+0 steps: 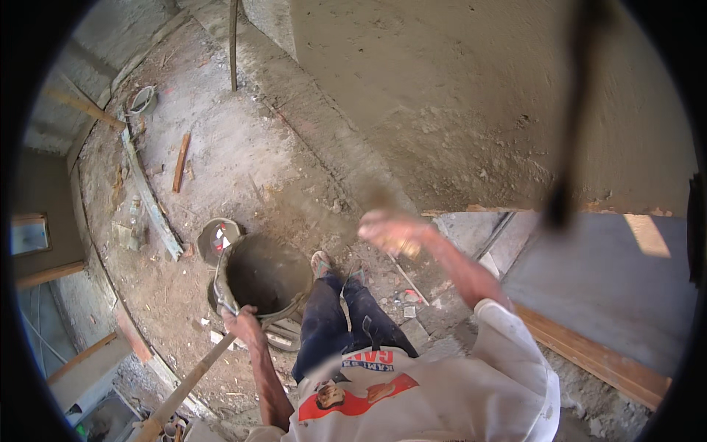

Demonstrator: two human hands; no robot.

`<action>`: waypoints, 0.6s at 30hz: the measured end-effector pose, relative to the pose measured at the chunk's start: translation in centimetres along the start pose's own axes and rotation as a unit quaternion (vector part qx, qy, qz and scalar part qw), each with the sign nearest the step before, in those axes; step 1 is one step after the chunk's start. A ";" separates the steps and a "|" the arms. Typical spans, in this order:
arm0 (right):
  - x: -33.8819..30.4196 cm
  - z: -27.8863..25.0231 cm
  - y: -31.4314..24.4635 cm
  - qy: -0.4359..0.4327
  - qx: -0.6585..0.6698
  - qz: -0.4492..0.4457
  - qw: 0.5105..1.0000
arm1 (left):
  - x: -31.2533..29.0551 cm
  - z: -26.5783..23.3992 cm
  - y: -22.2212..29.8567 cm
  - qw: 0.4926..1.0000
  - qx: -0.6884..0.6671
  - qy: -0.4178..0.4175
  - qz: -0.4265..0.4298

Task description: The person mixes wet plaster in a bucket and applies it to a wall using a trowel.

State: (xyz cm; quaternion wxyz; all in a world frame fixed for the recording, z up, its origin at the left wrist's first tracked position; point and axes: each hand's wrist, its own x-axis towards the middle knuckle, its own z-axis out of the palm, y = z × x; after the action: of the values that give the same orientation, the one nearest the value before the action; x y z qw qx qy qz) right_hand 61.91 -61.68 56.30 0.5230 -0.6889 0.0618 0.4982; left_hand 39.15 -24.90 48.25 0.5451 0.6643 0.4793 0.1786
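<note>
My left hand (241, 322) is closed at the near left edge of a large dark bucket (300, 296), by its handle; whether it grips rim or handle I cannot make out exactly. Dark grey wet mortar (258, 276) lies inside the bucket. My right hand (394, 230) is lifted to the right of the bucket, before the lower part of the plastered wall (456, 96). Motion smears its fingers. Something yellowish, like a handle, shows at its palm, and a brown blur beside it leaves the tool's kind unclear.
Behind the large bucket stands a smaller bucket (208, 247) with red and white bits inside. A wooden pole (184, 388) slants up beside my left hand. Planks (151, 191) and rubble lie on the floor at left. A timber beam (589, 353) runs at right. A dark blurred shape (571, 147) hangs close.
</note>
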 end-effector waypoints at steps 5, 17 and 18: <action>-4.4 -15.6 2.9 0.616 -0.180 -0.155 0.751 | 3.5 -4.2 -1.8 1.000 0.011 -0.026 0.000; -6.8 8.9 10.5 0.302 -0.353 -0.061 0.884 | 1.8 5.1 7.0 0.963 0.053 -0.256 0.072; -5.6 10.6 10.0 0.317 -0.412 -0.073 0.851 | 1.3 6.0 8.1 0.954 0.073 -0.271 0.104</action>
State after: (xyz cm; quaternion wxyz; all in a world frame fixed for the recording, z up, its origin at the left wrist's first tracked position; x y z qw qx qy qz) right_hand 46.45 -60.26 54.33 0.1783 -0.9641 -0.0372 0.1934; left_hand 47.97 -26.71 53.10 0.5828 0.7719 0.2537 0.0122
